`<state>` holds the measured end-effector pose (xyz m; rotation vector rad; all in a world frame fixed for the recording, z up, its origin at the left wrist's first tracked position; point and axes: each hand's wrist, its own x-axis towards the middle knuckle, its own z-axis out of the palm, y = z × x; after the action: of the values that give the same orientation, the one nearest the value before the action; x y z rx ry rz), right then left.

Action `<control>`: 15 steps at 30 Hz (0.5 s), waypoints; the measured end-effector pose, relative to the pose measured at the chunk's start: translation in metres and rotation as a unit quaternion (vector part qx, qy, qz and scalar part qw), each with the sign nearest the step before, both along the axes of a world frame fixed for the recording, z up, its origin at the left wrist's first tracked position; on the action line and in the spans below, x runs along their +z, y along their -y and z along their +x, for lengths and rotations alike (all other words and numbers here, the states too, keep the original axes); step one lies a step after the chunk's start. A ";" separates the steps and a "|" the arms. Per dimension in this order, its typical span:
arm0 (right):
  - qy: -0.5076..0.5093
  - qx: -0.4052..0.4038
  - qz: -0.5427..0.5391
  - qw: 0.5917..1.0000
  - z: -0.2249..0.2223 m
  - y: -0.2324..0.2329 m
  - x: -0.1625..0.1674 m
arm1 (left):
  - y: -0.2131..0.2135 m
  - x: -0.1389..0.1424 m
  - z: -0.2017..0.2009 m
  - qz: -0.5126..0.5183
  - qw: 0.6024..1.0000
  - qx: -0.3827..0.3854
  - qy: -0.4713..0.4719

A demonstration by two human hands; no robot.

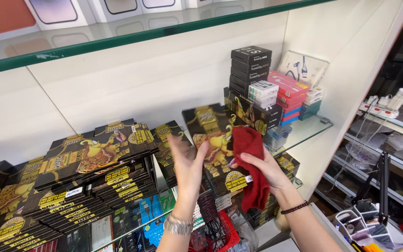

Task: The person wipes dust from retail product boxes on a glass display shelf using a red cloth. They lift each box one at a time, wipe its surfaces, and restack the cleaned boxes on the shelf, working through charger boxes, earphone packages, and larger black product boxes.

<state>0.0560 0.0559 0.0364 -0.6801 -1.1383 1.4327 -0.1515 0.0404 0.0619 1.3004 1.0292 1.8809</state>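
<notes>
— What's on the glass shelf (313,127)?

— Stacks of black and gold boxes (89,172) on the left, dark and red cartons (267,88) at the back.

— And the hands?

— One flat box (215,144) stands upright between them above the shelf. The left hand (187,163) is spread open, flat against its edge. The right hand (264,165) pinches a red cloth (253,163) shut against the front of it.
</notes>
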 end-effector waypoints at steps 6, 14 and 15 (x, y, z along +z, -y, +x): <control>0.359 -0.282 0.274 0.846 -0.016 0.049 0.015 | -0.033 -0.004 0.027 -0.134 0.896 -0.345 0.246; 0.451 -0.395 0.400 0.693 -0.007 0.027 0.007 | -0.009 -0.053 0.074 -0.164 0.928 -0.311 0.121; 0.435 -0.412 0.400 0.694 0.001 0.022 0.009 | -0.006 -0.057 0.075 -0.156 0.926 -0.329 0.105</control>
<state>0.0570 0.0337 0.0459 -1.0421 -1.6679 -0.3031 -0.0768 0.0461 0.0044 1.0502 0.6331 1.2499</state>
